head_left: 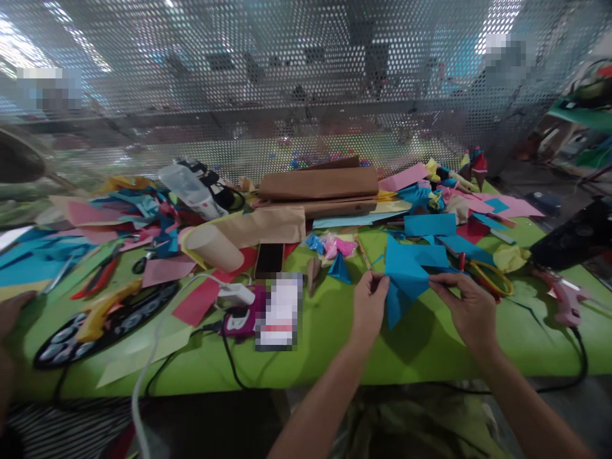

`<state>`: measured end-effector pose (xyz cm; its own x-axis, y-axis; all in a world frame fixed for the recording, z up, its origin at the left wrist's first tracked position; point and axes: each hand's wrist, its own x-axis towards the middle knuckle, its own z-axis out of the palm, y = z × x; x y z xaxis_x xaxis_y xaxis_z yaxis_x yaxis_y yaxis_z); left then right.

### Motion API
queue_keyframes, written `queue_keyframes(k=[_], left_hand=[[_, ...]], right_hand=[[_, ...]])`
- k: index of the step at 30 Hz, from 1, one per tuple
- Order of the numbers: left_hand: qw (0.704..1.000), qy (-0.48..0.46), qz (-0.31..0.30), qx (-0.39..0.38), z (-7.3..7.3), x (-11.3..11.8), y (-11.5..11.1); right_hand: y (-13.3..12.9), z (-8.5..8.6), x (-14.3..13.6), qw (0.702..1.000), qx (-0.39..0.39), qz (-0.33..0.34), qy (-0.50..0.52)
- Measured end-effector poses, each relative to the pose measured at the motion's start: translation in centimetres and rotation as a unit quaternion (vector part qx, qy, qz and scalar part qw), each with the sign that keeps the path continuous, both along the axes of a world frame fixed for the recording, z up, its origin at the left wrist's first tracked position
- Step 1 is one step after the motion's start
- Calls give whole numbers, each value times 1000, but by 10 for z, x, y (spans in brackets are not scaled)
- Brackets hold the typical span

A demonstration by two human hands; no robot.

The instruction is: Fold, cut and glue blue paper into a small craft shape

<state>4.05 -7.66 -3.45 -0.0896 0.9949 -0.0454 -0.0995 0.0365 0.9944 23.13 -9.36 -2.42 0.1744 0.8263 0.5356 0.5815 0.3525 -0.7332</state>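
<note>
Between my two hands is a folded piece of blue paper [406, 284], held up above the green tabletop [329, 325]. My left hand [370, 299] pinches its left edge between thumb and fingers. The right corner of the paper is pinched in my right hand [466, 306]. Beyond my left hand lie a small folded blue paper shape [340, 269] and a brown paper cone [313, 274]. Yellow-handled scissors [495, 277] rest just past my right hand, partly hidden by blue scraps.
A pink glue gun [564, 299] with a cord is at the right. A phone [280, 312], a purple power strip [239, 322] and a yellow glue gun [102, 312] lie leftward. Brown paper [318, 185] sits at the back. Another person's hand [14, 312] shows at the left edge.
</note>
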Motion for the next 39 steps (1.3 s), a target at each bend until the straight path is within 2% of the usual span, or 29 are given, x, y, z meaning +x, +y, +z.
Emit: queue_keyframes(k=[9, 18, 24, 29, 35, 37, 39], left_hand=[[1000, 10, 3, 21, 6, 2, -1], [999, 21, -1, 35, 8, 1, -3], [999, 31, -21, -7, 2, -2, 1], [986, 151, -69, 24, 4, -7, -7], [936, 327, -102, 77, 19, 1, -35], [925, 360, -102, 70, 19, 5, -40], [928, 353, -102, 68, 18, 8, -41]], right_hand=[[-1, -5, -3, 999, -5, -29, -15], [-6, 0, -8, 999, -19, -24, 28], [-15, 6, -10, 1000, -1, -8, -28], [-27, 2, -7, 997, 30, -13, -70], [-33, -11, -8, 994, 45, -59, -80], [-35, -12, -12, 994, 45, -65, -72], [-37, -12, -16, 995, 44, -63, -63]])
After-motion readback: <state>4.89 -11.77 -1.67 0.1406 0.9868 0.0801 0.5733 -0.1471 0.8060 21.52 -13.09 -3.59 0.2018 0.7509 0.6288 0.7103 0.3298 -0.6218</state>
